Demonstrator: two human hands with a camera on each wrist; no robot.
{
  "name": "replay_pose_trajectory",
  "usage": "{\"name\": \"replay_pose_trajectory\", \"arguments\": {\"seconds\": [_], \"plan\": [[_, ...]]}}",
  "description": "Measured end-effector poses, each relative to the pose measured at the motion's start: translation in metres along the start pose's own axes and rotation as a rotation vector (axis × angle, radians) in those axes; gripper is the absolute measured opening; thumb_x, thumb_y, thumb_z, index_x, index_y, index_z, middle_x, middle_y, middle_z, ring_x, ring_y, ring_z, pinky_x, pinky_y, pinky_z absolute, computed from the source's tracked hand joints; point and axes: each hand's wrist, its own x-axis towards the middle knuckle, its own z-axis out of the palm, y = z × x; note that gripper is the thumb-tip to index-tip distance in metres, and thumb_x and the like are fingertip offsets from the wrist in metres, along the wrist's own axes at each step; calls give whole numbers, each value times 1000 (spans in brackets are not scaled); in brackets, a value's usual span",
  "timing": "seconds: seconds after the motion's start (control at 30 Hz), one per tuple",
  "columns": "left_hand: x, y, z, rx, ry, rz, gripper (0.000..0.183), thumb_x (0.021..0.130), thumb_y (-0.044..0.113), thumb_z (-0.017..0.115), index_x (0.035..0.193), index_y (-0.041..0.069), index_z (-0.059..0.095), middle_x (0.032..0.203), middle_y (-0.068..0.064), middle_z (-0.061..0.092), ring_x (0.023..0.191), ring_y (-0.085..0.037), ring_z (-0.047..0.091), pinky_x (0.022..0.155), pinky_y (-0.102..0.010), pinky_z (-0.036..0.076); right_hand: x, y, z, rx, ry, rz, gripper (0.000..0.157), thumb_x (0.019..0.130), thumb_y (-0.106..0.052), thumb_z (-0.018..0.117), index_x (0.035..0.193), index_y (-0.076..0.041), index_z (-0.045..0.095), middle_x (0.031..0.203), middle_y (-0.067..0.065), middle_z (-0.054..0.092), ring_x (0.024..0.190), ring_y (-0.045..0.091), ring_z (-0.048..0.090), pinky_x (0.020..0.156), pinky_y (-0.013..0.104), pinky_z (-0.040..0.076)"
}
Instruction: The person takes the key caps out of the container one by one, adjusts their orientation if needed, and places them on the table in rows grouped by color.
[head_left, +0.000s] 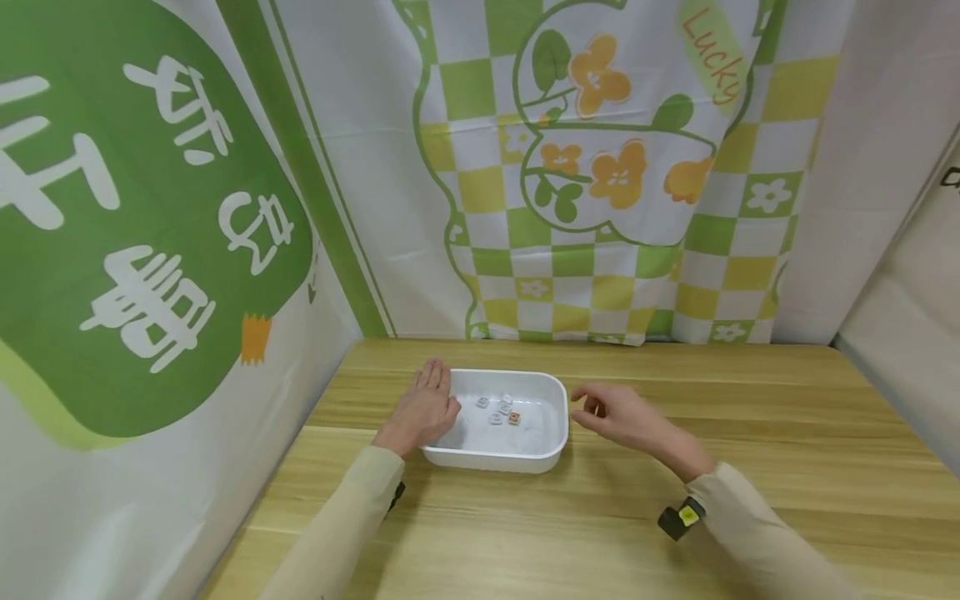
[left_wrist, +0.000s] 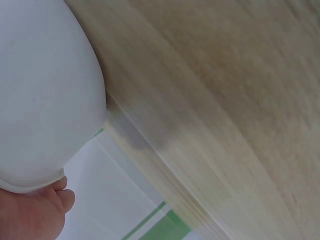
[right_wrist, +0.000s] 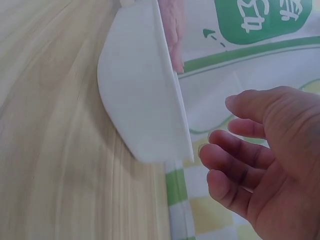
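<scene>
A white rectangular tray with rounded corners stands on the table. On its floor lie several small clear square pieces and one orange-brown square piece; their kind is too small to tell. My left hand rests over the tray's left rim with its fingers fairly straight. In the left wrist view the tray's outer wall hides most of that hand. Just off the right rim hovers my right hand, fingers loosely bent and holding nothing. The right wrist view shows a gap between its fingertips and the tray.
The tray sits on a light wooden table. A green-and-yellow checked cloth hangs behind the table's far edge. To the left hangs a white sheet with a large green print. Black straps circle the wrists.
</scene>
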Motion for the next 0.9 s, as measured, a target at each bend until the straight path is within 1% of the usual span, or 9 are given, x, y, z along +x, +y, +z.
{"name": "replay_pose_trajectory", "arguments": {"seconds": [0.1,0.27,0.33,0.67,0.9], "plan": [[0,0,0,-4,-2,1,65,100,30,29,151,-10,22,162,-26,13,152,-39,11,125,-50,13,5,-6,5,1,-4,-19,24,93,-22,65,110,-6,66,75,-5,62,62,5,52,55,21,46],[1,1,-1,5,-12,-2,64,101,29,30,152,-9,21,162,-25,12,152,-38,10,125,-49,13,14,-11,13,-8,-11,-43,22,94,-23,64,110,-7,65,76,-4,62,62,4,51,55,21,47],[0,1,-1,9,-16,-4,63,102,28,30,152,-9,21,162,-25,12,153,-37,10,125,-49,13,18,-13,16,-9,-16,-37,21,94,-24,63,110,-9,65,78,-6,62,64,4,52,57,21,47],[0,-1,-1,-1,-20,-9,63,101,28,30,152,-9,20,162,-25,12,152,-38,10,125,-49,12,34,-20,33,-36,-31,-76,22,93,-21,64,108,-4,67,82,-1,67,69,4,55,62,19,47],[1,-1,-2,2,-10,0,64,101,28,30,152,-10,21,162,-26,13,152,-38,11,125,-49,13,44,-26,43,-68,-34,-69,22,92,-20,64,107,-4,69,83,-1,69,70,4,57,63,19,48]]}}
